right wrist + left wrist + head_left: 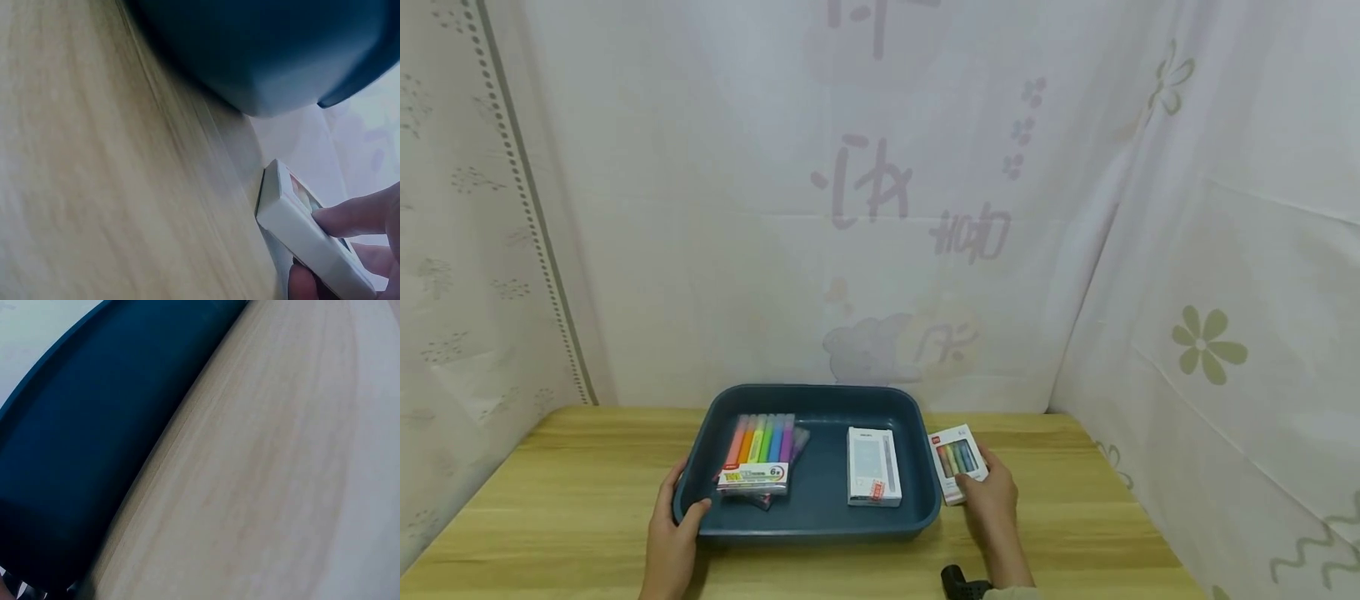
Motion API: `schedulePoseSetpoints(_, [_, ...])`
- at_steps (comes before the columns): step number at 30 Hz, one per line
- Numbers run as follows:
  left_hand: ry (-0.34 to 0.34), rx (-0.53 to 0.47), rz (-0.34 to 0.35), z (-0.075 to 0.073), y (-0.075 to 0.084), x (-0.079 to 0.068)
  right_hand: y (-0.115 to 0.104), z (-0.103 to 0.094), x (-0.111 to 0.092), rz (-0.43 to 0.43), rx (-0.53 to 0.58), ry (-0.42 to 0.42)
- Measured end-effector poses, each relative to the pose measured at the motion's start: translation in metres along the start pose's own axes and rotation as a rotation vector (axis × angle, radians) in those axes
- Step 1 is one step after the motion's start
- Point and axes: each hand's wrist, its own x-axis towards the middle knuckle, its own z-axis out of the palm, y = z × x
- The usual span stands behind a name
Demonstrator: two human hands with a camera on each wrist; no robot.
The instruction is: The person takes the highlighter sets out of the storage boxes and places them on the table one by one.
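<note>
My left hand grips the front left corner of a dark blue plastic tray, thumb at the rim and fingers along the outer side. Just right of the tray, my right hand holds a small white box with a window showing coloured sticks. In the right wrist view the thumb and fingers pinch this box from both faces, tilted close over the table. Inside the tray, a pack of several rainbow highlighters lies at the left, over another clear pack mostly hidden. A white carton with a red sticker lies at the right.
The wood-grain table extends to both sides of the tray. Pale printed curtains hang behind and at the sides. A black device shows by the right wrist at the bottom edge.
</note>
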Motion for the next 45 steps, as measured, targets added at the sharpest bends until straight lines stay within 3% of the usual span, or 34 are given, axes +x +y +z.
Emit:
schedulePoseSetpoints(16, [0.011,0.004,-0.014,0.0,-0.0004,0.001,0.0045,-0.0003,0.0052,-0.06,-0.194,0.036])
schedulePoseSetpoints(28, [0.012,0.014,0.001,-0.0003,-0.0009,-0.0009,-0.003,-0.0078,-0.0019,-0.027,-0.326,-0.007])
schedulePoseSetpoints(45, [-0.006,-0.011,0.009,0.0002,-0.002,0.0003,-0.0029,-0.0076,-0.004,-0.032,-0.366,0.024])
